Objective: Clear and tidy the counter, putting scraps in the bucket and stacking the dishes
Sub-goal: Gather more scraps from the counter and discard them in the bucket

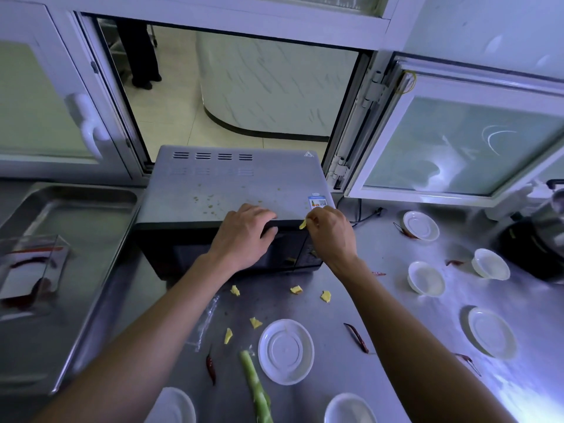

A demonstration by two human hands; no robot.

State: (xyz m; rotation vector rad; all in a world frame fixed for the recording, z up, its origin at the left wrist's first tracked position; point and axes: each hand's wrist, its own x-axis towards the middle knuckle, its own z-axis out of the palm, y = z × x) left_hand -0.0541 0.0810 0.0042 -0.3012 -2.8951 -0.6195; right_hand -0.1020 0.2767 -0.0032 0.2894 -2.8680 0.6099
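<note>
While left hand (244, 232) rests on microwave (232, 190) — right hand (331, 232) pinches yellow scrap (302, 224).

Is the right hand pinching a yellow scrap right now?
Yes, the right hand pinches a yellow scrap at the microwave's front top edge.

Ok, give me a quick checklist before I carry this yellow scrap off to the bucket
1. Scrap held: ok, right hand pinches a yellow scrap at the microwave front edge.
2. Left hand free: ok, it rests open on the microwave.
3. Bucket located: cannot tell, none in view.
4. Microwave top clean: not ok, crumbs remain.
5. Counter scraps gone: not ok, yellow pieces and chillies lie there.
6. Dishes stacked: not ok, white dishes sit scattered.
</note>
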